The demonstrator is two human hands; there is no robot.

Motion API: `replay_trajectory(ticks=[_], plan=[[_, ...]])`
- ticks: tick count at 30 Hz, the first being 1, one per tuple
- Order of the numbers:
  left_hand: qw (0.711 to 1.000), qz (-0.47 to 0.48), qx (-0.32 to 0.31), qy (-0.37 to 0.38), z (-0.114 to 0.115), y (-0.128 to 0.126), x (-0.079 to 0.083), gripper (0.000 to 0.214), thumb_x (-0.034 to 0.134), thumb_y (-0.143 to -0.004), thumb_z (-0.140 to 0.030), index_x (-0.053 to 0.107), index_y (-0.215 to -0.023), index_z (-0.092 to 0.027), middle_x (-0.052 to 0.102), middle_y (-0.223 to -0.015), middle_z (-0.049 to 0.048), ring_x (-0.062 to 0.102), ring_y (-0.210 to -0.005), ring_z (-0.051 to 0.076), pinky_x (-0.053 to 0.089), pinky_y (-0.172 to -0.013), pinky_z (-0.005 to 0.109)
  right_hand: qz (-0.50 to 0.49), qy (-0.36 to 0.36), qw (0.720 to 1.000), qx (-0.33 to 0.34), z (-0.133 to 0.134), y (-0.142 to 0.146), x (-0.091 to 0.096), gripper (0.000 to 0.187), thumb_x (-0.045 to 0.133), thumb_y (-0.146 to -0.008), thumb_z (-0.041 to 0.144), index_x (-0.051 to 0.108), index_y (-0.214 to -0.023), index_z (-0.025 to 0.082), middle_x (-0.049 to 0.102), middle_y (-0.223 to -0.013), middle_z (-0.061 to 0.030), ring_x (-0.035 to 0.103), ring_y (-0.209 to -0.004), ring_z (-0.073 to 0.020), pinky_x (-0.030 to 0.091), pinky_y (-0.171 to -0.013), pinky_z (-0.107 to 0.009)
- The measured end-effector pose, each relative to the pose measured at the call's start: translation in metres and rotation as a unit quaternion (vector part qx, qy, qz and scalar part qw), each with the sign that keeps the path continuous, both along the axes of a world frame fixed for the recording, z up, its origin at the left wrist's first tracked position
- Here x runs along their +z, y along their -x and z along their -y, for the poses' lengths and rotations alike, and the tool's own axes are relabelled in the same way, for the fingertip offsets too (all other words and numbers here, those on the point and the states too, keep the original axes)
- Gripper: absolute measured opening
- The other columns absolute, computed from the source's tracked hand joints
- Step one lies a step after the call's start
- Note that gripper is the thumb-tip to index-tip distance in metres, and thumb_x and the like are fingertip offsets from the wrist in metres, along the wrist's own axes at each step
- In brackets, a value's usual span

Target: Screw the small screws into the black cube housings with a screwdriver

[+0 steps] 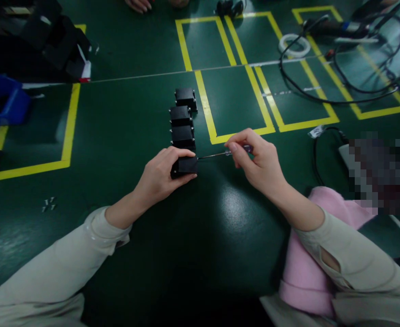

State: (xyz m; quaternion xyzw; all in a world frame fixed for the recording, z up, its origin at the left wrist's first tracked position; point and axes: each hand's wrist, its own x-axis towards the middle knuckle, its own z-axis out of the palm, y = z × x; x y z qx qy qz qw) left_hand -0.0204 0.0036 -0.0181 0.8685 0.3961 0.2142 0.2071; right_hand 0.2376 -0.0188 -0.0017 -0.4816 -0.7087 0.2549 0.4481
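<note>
My left hand (159,177) grips a small black box (186,166) on the green table, thumb on the near side and fingers over the far side. A screwdriver (215,155) with a clear handle is pinched in my right hand (257,159). Its thin shaft lies nearly level, and the tip meets the box's right side at a screw. Beyond the held box, three similar black boxes (182,135) stand in a row running away from me, with silvery screws showing at their sides.
Several loose screws (49,204) lie at the left. A blue bin (2,100) and black parts (50,41) stand at the far left. At the right are a cable (317,97), a white tape ring (294,45) and pink cloth (305,272). Another person's hand (139,4) shows at the top.
</note>
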Motion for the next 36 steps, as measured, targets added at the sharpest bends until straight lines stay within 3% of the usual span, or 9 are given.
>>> replay_trajectory(ticks=[5,11,15,20,26,31,33,36], plan=[[1.000,-0.007,0.003,0.003,-0.0002,-0.0002,0.0001,0.038,0.070,-0.092,-0.033,0.057,-0.125,-0.021,0.067,-0.121,0.0074,0.064,-0.111,0.025,0.052,-0.094,0.039,-0.006,0.014,1.000,-0.004,0.0005,0.0001,0.0010,0.017,0.054,-0.097,0.023,0.056,-0.114,0.021,0.058,-0.081,0.0024,0.061,-0.071,-0.0123,0.047,-0.069,-0.029],[1.000,-0.007,0.002,0.003,-0.0002,0.0001,0.0002,0.037,0.069,-0.092,-0.034,0.057,-0.125,-0.021,0.067,-0.121,0.0072,0.064,-0.112,0.025,0.051,-0.096,0.039,0.004,0.009,1.000,0.000,-0.0002,0.0002,0.0010,0.014,0.055,-0.100,0.033,0.059,-0.095,0.020,0.059,-0.076,0.0034,0.059,-0.064,-0.0089,0.044,-0.064,-0.026],[1.000,-0.004,-0.001,-0.004,-0.0004,0.0004,-0.0002,0.037,0.070,-0.092,-0.033,0.057,-0.125,-0.021,0.067,-0.120,0.0073,0.064,-0.110,0.024,0.052,-0.094,0.038,-0.007,0.007,1.000,-0.002,0.0005,0.0010,0.0005,0.015,0.055,-0.097,0.023,0.058,-0.112,0.020,0.058,-0.080,0.0032,0.060,-0.069,-0.0103,0.046,-0.067,-0.027],[1.000,-0.007,0.004,0.004,0.0000,0.0003,-0.0004,0.038,0.070,-0.092,-0.034,0.057,-0.125,-0.021,0.067,-0.121,0.0074,0.064,-0.111,0.025,0.051,-0.095,0.039,-0.003,0.013,1.000,0.004,0.0003,0.0003,0.0004,0.014,0.055,-0.100,0.035,0.059,-0.101,0.021,0.057,-0.075,0.0038,0.058,-0.064,-0.0093,0.044,-0.064,-0.027],[1.000,-0.008,0.003,0.002,0.0000,0.0002,-0.0006,0.037,0.069,-0.092,-0.034,0.057,-0.125,-0.021,0.067,-0.120,0.0077,0.064,-0.109,0.025,0.052,-0.094,0.039,-0.008,0.009,1.000,0.004,0.0009,0.0009,0.0005,0.019,0.056,-0.097,0.023,0.056,-0.116,0.022,0.057,-0.082,0.0028,0.060,-0.072,-0.0116,0.047,-0.069,-0.029],[1.000,-0.008,0.006,0.008,-0.0005,-0.0002,-0.0004,0.038,0.069,-0.092,-0.036,0.057,-0.125,-0.022,0.067,-0.120,0.0076,0.064,-0.110,0.025,0.052,-0.096,0.040,-0.004,0.015,1.000,0.008,0.0010,0.0004,-0.0005,0.012,0.057,-0.099,0.034,0.058,-0.101,0.022,0.055,-0.074,0.0048,0.058,-0.064,-0.0093,0.044,-0.064,-0.027],[1.000,-0.003,0.003,0.003,-0.0005,-0.0002,-0.0002,0.038,0.069,-0.092,-0.035,0.057,-0.125,-0.021,0.067,-0.120,0.0077,0.064,-0.110,0.025,0.052,-0.095,0.040,-0.001,0.013,1.000,0.007,0.0014,0.0003,-0.0003,0.008,0.056,-0.099,0.028,0.058,-0.104,0.022,0.055,-0.077,0.0043,0.058,-0.066,-0.0098,0.045,-0.066,-0.028],[1.000,-0.004,0.000,-0.001,-0.0002,-0.0004,-0.0001,0.038,0.070,-0.092,-0.033,0.057,-0.125,-0.020,0.067,-0.121,0.0078,0.064,-0.109,0.024,0.052,-0.094,0.039,-0.007,0.013,1.000,0.005,0.0018,0.0004,0.0001,0.019,0.055,-0.096,0.020,0.055,-0.115,0.022,0.054,-0.081,0.0032,0.059,-0.070,-0.0115,0.047,-0.070,-0.030]])
